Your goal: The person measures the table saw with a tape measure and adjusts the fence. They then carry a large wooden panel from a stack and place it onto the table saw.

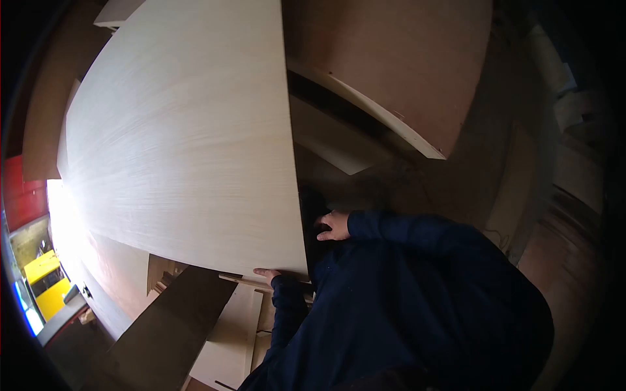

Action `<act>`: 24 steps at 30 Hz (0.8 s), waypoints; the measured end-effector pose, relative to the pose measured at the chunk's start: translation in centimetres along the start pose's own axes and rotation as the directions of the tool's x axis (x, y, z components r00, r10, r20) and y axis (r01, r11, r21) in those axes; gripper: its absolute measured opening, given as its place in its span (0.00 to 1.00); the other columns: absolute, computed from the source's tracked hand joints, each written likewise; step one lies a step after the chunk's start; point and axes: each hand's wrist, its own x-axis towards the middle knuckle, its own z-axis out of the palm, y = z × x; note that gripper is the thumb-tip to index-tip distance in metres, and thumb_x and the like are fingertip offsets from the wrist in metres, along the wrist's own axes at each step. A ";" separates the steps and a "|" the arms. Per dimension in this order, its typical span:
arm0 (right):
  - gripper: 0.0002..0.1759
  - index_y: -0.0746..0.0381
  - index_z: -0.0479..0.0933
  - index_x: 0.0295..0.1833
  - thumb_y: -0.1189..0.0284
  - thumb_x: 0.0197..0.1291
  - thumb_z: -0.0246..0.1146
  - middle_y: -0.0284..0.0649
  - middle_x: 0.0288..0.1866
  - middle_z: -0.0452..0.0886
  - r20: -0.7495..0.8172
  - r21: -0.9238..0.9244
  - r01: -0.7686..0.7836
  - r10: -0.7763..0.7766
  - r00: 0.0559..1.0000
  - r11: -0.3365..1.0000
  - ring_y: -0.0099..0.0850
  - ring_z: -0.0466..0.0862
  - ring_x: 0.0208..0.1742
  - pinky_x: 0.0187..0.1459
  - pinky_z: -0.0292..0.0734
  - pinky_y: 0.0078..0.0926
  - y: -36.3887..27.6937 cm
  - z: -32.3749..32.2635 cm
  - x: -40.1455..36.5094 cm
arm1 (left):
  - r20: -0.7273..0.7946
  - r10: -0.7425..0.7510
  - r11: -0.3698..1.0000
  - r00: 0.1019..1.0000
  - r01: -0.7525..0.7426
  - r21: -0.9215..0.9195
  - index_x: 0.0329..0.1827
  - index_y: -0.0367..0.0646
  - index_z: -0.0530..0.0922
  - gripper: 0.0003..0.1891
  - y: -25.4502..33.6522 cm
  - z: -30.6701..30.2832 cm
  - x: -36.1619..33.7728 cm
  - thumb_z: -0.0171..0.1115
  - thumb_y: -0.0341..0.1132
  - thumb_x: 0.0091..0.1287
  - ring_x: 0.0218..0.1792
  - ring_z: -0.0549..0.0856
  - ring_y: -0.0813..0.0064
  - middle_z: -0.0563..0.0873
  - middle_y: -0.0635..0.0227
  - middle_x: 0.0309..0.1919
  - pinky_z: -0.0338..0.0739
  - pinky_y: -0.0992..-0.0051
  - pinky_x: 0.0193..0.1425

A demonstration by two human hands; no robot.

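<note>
A large pale plywood sheet point(189, 137) fills the left and middle of the view. My left hand point(266, 275) is at its near edge, a finger lying along the top face and the rest of the hand partly below the edge, closed on it. Just right of the sheet's right-hand edge is my right hand point(334, 226), thumb and fingers apart and slightly bent, beside something dark. I see nothing held in it. Both arms wear dark blue sleeves.
Reddish-brown boards point(398, 58) stand at the upper right, with a pale edge jutting out. Below the sheet lies a pale wooden panel point(228, 339). Yellow objects point(49, 280) and a red surface point(25, 189) show at the far left, near bright light.
</note>
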 end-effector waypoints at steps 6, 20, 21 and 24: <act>0.29 0.63 0.71 0.55 0.51 0.57 0.58 0.44 0.42 0.80 -0.200 0.164 0.022 0.012 0.980 0.986 0.39 0.80 0.44 0.47 0.74 0.32 7.1 3.0 -13.5 | 0.269 0.047 0.999 0.962 -0.049 -0.001 0.61 0.36 0.66 0.44 -1.7 3.1 -5.7 0.39 0.71 0.58 0.55 0.74 0.58 0.75 0.55 0.55 0.69 0.61 0.60; 0.19 0.66 0.73 0.47 0.60 0.63 0.57 0.37 0.36 0.79 -0.669 0.651 0.501 0.119 0.734 0.571 0.24 0.78 0.37 0.39 0.72 0.21 9.2 -0.3 -22.5 | 0.618 0.270 0.868 0.738 0.091 -0.489 0.64 0.40 0.63 0.42 -4.9 18.0 -21.5 0.40 0.69 0.60 0.58 0.71 0.58 0.71 0.56 0.59 0.66 0.57 0.62; 0.17 0.64 0.73 0.47 0.60 0.63 0.56 0.34 0.34 0.78 -0.704 0.608 0.555 0.064 0.707 0.568 0.21 0.76 0.33 0.36 0.71 0.21 8.6 -1.6 -22.0 | 0.658 0.197 0.869 0.727 0.181 -0.460 0.65 0.44 0.60 0.40 -5.5 18.7 -22.6 0.40 0.68 0.61 0.61 0.69 0.57 0.67 0.58 0.62 0.64 0.55 0.64; 0.18 0.64 0.74 0.46 0.60 0.60 0.60 0.33 0.30 0.78 -0.538 0.730 0.434 0.054 0.841 0.528 0.21 0.75 0.31 0.32 0.68 0.20 7.2 -4.4 -20.7 | 0.705 0.113 0.862 0.701 0.283 -0.421 0.66 0.47 0.58 0.38 -6.0 20.8 -24.9 0.38 0.66 0.62 0.62 0.66 0.57 0.65 0.60 0.63 0.62 0.54 0.66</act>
